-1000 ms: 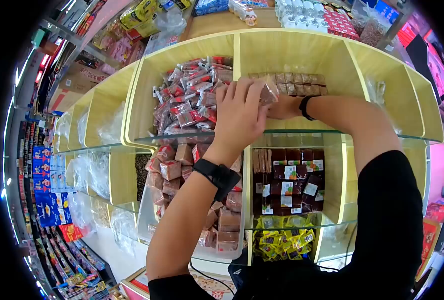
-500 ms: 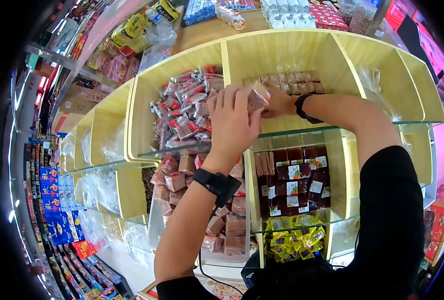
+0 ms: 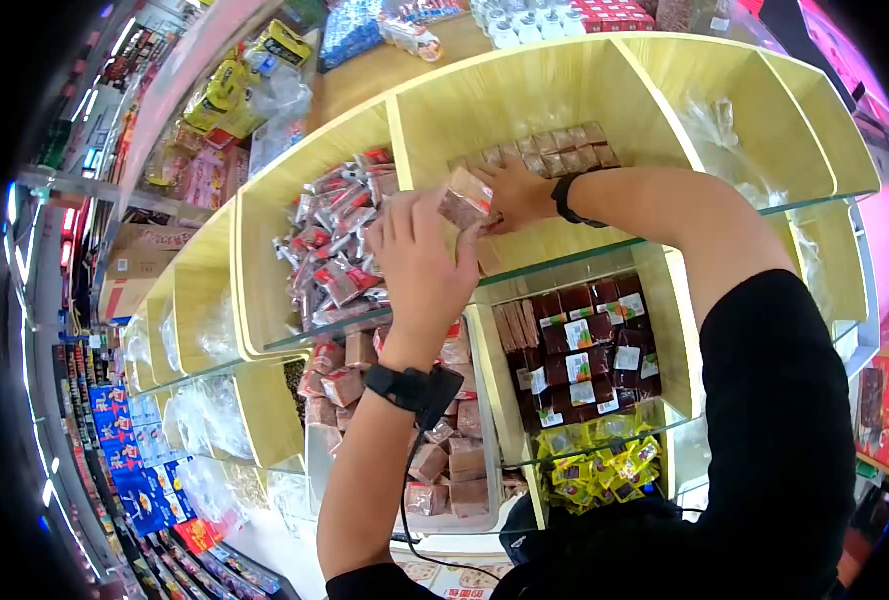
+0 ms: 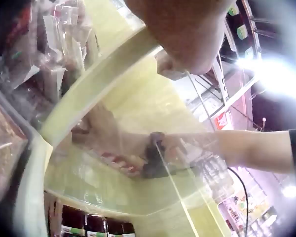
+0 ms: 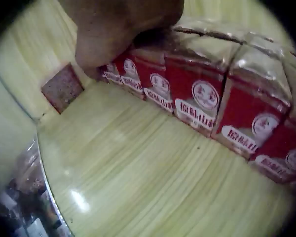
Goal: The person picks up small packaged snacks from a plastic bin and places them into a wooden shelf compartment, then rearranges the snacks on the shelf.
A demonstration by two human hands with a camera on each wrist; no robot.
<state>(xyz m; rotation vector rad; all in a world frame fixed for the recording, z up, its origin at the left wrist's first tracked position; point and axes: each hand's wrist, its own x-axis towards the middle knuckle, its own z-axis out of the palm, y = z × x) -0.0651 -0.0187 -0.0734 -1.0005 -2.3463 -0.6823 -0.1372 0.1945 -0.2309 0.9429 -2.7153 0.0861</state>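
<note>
In the head view my left hand (image 3: 421,255) holds a clear-wrapped brown block (image 3: 466,198) between thumb and fingers, over the front of the upper middle compartment (image 3: 554,95). My right hand (image 3: 514,195) reaches into that compartment, at the near left part of a row of similar wrapped blocks (image 3: 569,150). The right wrist view has the right hand (image 5: 123,29) right over the end of the row, whose blocks (image 5: 200,101) show red labels. Its fingertips are mostly hidden there. A small brown square piece (image 5: 62,88) sits by the compartment wall.
Left of the divider is a bin of small red-and-clear packets (image 3: 339,250). Below a glass edge (image 3: 564,257) stand a tub of large brown blocks (image 3: 464,460), dark labelled packs (image 3: 579,350) and yellow packets (image 3: 604,470). Plastic bags (image 3: 714,130) lie in the right compartment.
The head view has turned, so the shelf and both hands sit further left. My left hand still holds the block near the same spot over the shelf. More of my right hand shows now.
</note>
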